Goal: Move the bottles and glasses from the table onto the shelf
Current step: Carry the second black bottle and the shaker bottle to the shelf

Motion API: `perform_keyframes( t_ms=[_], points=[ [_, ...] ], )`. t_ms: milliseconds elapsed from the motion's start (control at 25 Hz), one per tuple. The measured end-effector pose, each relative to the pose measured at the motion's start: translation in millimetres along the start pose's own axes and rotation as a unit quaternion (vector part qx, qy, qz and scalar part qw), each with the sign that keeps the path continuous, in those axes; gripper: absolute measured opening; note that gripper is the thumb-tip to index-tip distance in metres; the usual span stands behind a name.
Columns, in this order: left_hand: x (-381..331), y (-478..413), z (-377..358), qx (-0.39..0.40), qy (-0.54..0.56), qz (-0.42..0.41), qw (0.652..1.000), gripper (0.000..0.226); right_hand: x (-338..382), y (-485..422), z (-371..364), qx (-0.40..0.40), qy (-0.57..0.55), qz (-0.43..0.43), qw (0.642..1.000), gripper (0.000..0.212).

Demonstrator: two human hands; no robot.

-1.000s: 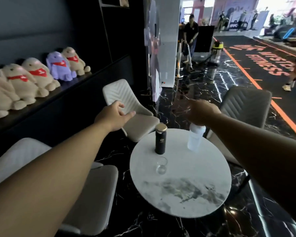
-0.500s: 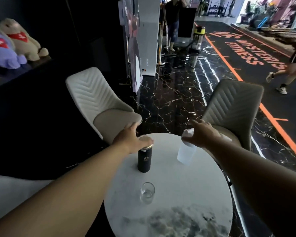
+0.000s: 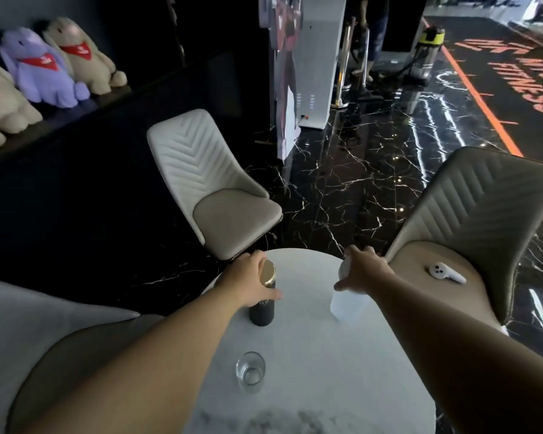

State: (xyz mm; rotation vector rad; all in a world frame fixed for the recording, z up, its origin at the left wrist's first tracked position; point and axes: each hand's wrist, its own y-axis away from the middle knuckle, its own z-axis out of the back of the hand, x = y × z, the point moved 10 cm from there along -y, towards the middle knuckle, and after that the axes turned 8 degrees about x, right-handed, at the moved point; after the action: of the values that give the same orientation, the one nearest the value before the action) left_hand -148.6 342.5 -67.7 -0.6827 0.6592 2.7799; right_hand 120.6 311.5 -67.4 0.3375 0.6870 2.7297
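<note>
Head view: both hands are on bottles at the far half of a round table [image 3: 311, 364].
Left hand [image 3: 248, 278]: wrapped around the upper part of the black bottle [image 3: 261, 311], just under its gold cap [image 3: 268, 272]; thumb lies across the front. Bottle stands upright on the table.
Right hand [image 3: 362, 272]: placed over the top of the clear bottle [image 3: 345, 305], fingers draped downward; whether they have closed on it cannot be told.
Reason for the hold: a grasp near the top probably allows a straight lift of each bottle, one per hand.
Nearer than both grips: a small glass [image 3: 250, 371], untouched, standing between the forearms.
Left of the left grip, well apart: the dark shelf [image 3: 85, 111] bearing plush toys [image 3: 41, 70].
Right of the right grip: a chair [image 3: 470, 239] with a white object on its seat.
Stage, as judged: pick-up; nothing is on the shelf yet.
</note>
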Motion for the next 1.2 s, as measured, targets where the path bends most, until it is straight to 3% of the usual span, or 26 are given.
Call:
perform_keyframes(
  t_ms=[120, 320, 560, 840, 1000, 1200],
  points=[
    [-3.9, 5.1, -2.5, -0.044, -0.002, -0.006, 0.999, 0.050, 5.1, 8.9, -1.7, 0.004, 0.009, 0.039, 0.999, 0.087],
    [-13.5, 43.0, 39.7, -0.103, 0.028, 0.014, 0.994, 0.047, 43.5, 42.9, 24.6, -0.010, 0.061, 0.123, 0.990, 0.088],
    [-8.8, 170.4, 171.6, -0.216, 0.013, 0.062, 0.974, 0.051, 165.7, 118.4, 102.9, -0.057, 0.123, 0.258, 0.957, 0.091],
    [119.9, 443.5, 282.6, -0.367, 0.032, 0.194, 0.909, 0.048, 375.3, 288.8, 118.2, -0.104, 0.114, 0.454, 0.878, 0.088],
    [211.4, 637.5, 304.6, -0.439, 0.009, 0.285, 0.852, 0.048, 506.8, 425.4, 61.5, -0.077, 0.110, 0.561, 0.817, 0.088],
    [340.0, 860.1, 283.9, -0.460, 0.042, 0.386, 0.798, 0.052, 661.6, 604.1, -53.5, -0.033, 0.114, 0.654, 0.747, 0.079]
  ],
)
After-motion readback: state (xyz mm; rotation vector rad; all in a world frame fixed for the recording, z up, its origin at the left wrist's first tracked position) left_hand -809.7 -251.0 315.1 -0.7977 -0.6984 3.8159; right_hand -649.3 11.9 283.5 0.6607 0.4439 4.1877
